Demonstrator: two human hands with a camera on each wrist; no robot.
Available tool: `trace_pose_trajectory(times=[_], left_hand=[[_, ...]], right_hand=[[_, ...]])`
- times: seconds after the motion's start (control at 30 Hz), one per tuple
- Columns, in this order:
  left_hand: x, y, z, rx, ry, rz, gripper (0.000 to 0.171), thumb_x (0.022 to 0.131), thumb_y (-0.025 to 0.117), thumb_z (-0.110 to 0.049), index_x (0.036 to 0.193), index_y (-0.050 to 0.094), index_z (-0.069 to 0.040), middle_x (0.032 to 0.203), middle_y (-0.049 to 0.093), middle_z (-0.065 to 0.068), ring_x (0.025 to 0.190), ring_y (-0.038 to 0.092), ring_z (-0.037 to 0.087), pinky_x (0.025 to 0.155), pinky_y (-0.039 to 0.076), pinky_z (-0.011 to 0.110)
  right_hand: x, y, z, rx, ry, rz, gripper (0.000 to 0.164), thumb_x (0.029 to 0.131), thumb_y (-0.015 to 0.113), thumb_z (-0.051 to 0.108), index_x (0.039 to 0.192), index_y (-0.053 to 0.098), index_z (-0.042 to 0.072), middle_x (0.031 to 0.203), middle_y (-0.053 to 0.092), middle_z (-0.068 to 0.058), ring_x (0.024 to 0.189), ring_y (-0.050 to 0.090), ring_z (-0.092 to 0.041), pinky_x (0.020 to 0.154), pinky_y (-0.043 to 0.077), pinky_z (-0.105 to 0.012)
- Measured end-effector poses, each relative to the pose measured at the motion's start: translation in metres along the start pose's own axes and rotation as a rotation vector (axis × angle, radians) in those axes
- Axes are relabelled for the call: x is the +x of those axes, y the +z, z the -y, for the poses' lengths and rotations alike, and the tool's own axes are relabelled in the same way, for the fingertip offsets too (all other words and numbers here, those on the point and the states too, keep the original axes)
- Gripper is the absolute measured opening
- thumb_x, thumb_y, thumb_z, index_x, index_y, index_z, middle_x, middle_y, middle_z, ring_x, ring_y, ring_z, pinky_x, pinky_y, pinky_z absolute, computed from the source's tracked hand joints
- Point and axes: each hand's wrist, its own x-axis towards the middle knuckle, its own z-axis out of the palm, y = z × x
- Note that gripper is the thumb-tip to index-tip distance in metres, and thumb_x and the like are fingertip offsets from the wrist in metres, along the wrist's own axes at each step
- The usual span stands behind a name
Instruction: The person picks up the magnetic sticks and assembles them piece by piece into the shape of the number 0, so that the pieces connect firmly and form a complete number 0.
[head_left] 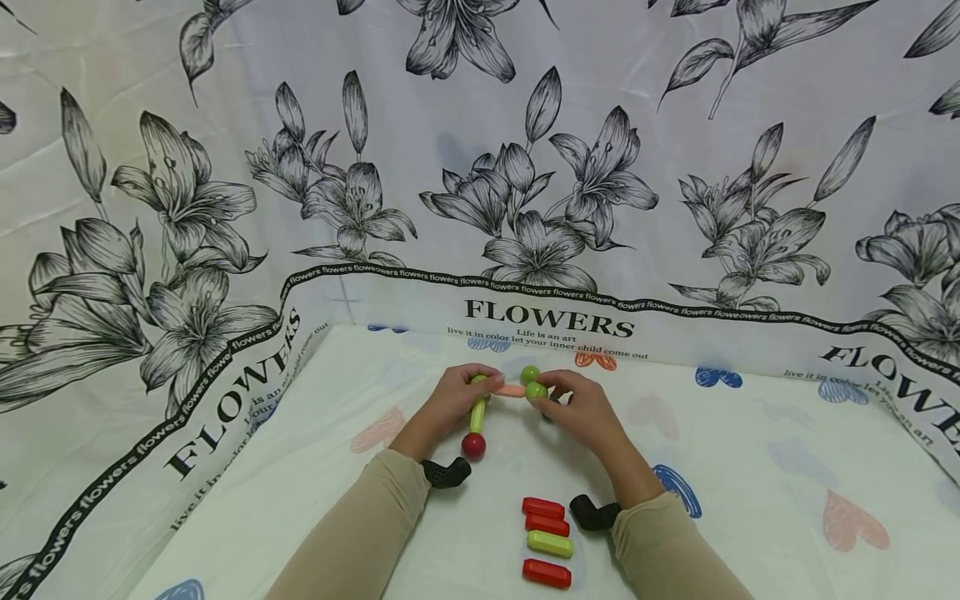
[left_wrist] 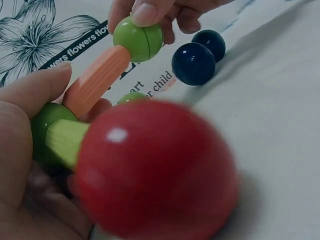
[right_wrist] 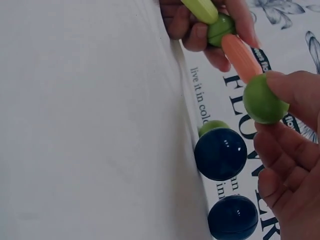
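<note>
Both hands hold a joined piece of balls and rods in front of the back wall. My left hand (head_left: 450, 398) grips the green ball (right_wrist: 220, 31) at its corner. From that ball a yellow-green rod (head_left: 477, 417) runs to a red ball (head_left: 473, 446), large and close in the left wrist view. An orange rod (left_wrist: 97, 80) links the corner ball to a second green ball (head_left: 536, 391). Thumb and fingers of my right hand (head_left: 585, 407) pinch this second ball. Behind it lies a loose green ball (head_left: 530, 374), partly hidden by a dark blue ball (right_wrist: 221, 154) in the right wrist view.
Another dark blue ball (right_wrist: 233, 218) sits beside the first. Between the forearms, a column of loose rods lies on the white cloth: a red rod (head_left: 543, 507), more red ones and a yellow-green one (head_left: 551, 544). A flower-printed curtain (head_left: 525, 208) rises behind.
</note>
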Motion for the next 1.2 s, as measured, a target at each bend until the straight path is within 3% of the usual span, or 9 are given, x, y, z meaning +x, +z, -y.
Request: trace_pose_trajectory(times=[0.23, 0.43, 0.7, 0.9, 1.07, 1.2], left_hand=[[-0.0026, -0.0018, -0.0028, -0.004, 0.001, 0.040, 0.029, 0.084, 0.077, -0.038, 0.103, 0.075, -0.017, 0.104, 0.069, 0.000, 0.068, 0.046, 0.011, 0.054, 0.037, 0.022], [-0.0034, -0.0014, -0.0038, -0.003, -0.015, 0.049, 0.030, 0.084, 0.077, -0.038, 0.104, 0.075, -0.016, 0.104, 0.069, 0.001, 0.069, 0.047, 0.013, 0.055, 0.037, 0.022], [-0.0047, -0.0030, -0.0057, -0.015, 0.011, 0.097, 0.030, 0.088, 0.071, -0.035, 0.107, 0.074, -0.012, 0.102, 0.072, 0.001, 0.080, 0.053, 0.014, 0.066, 0.043, 0.025], [-0.0037, -0.0059, -0.0036, -0.032, -0.015, 0.184, 0.033, 0.091, 0.067, -0.034, 0.112, 0.071, -0.010, 0.094, 0.074, 0.006, 0.091, 0.060, 0.017, 0.079, 0.046, 0.028], [-0.0026, -0.0057, -0.0020, -0.035, -0.016, 0.244, 0.041, 0.087, 0.072, -0.043, 0.110, 0.072, -0.009, 0.089, 0.072, 0.006, 0.083, 0.060, 0.017, 0.076, 0.049, 0.028], [-0.0028, -0.0052, -0.0034, -0.032, 0.001, 0.234, 0.048, 0.082, 0.076, -0.049, 0.110, 0.072, -0.010, 0.084, 0.069, 0.005, 0.075, 0.059, 0.016, 0.069, 0.050, 0.027]], right_hand=[[0.0004, 0.0004, 0.0034, 0.156, 0.105, 0.053, 0.036, 0.087, 0.076, 0.026, 0.121, 0.066, 0.021, 0.119, 0.066, -0.002, 0.071, 0.067, -0.018, 0.056, 0.053, -0.031], [-0.0008, 0.0014, 0.0039, 0.208, 0.172, 0.077, 0.038, 0.088, 0.074, 0.027, 0.124, 0.064, 0.021, 0.122, 0.065, -0.002, 0.074, 0.069, -0.017, 0.062, 0.057, -0.032], [0.0007, 0.0010, 0.0038, 0.220, 0.138, 0.046, 0.034, 0.087, 0.074, 0.023, 0.121, 0.066, 0.020, 0.121, 0.066, -0.003, 0.083, 0.071, -0.017, 0.067, 0.057, -0.030], [0.0018, 0.0010, 0.0047, 0.260, 0.141, 0.053, 0.034, 0.087, 0.075, 0.021, 0.121, 0.067, 0.021, 0.125, 0.065, -0.004, 0.090, 0.072, -0.019, 0.075, 0.058, -0.031], [0.0003, 0.0006, 0.0047, 0.267, 0.102, 0.068, 0.039, 0.087, 0.076, 0.024, 0.125, 0.066, 0.025, 0.130, 0.063, -0.002, 0.104, 0.070, -0.023, 0.086, 0.057, -0.037], [-0.0005, -0.0006, 0.0057, 0.294, 0.084, 0.082, 0.041, 0.088, 0.075, 0.024, 0.127, 0.065, 0.025, 0.131, 0.063, -0.004, 0.106, 0.070, -0.024, 0.086, 0.057, -0.037]])
